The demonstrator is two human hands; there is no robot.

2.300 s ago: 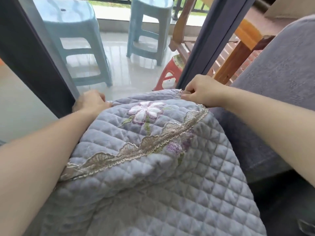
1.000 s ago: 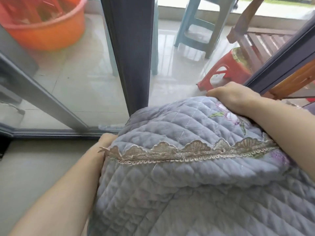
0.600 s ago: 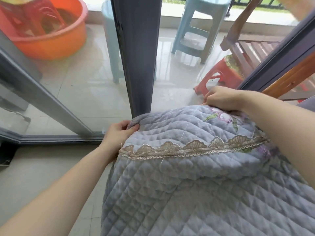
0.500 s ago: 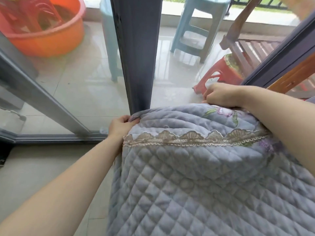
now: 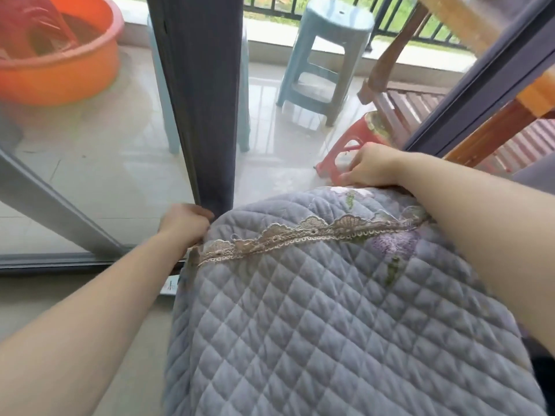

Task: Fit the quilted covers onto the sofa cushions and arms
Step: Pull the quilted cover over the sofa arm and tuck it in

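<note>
Head view: cover (image 5: 330,310) lying draped over rounded bulk, presumably sofa arm, hidden beneath. Left hand (image 5: 184,223) gripping cover's left corner beside door frame (image 5: 198,100). Right hand (image 5: 372,169) curling over far edge, pinching it. Likely tugging both ends down for square fit. Forearms reaching forward, wrists dipping.

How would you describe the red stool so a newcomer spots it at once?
Look through the glass door to the tiled balcony, right of the dark door post. The red stool stands just beyond the right hand, beside the wooden chair. It is low and red, unlike the taller pale blue stool behind it.
</note>
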